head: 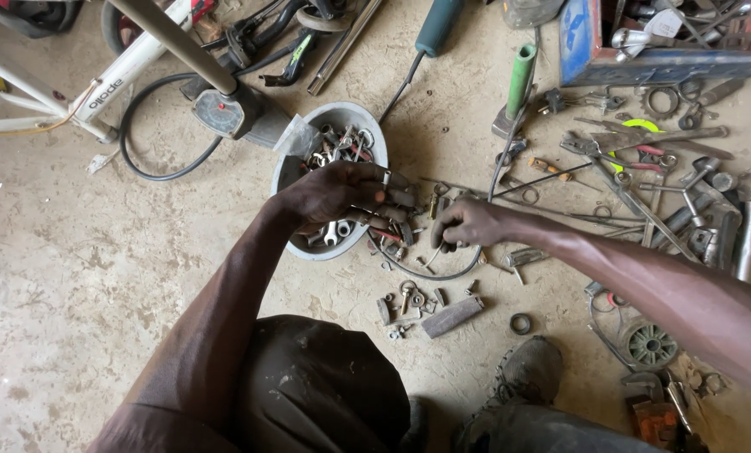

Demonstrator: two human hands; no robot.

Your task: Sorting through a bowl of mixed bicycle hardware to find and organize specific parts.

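A: Head view, the only one. Left hand (342, 191) is over the grey bowl (304, 138), fingers curled shut on a small bunch of metal parts (381, 211), spanners and bits by the look of them. Bowl sits on the concrete floor (73, 277), near its top middle, just right of the pump gauge (218, 111).

B: Right hand?

A: Right hand (468, 225) is low to the floor just right of the bowl, fingertips pinched on a thin metal rod (432, 256). Can't tell whether it's a bolt or a pin; too small. A wire loop (430, 273) lies under it.

B: Advice on the sorting?

A: My read: left grip is overloaded. Pieces stick out between the fingers over the bowl's right rim, so anything that slips lands in the floor scatter (409, 300) rather than the bowl. Better to keep that hand centred over the bowl.

B: And the pinch?

A: Fine for one piece. I'd lift it straight up, clear of the wire loop, so it doesn't snag.

B: Clutter risk?

A: High. Tool pile (644, 168) covers the floor's right side, the green-handled hammer (518, 88) lies near the top, and a rectangular block (453, 316) is below the hands. I'd work the patch nearest the bowl first.
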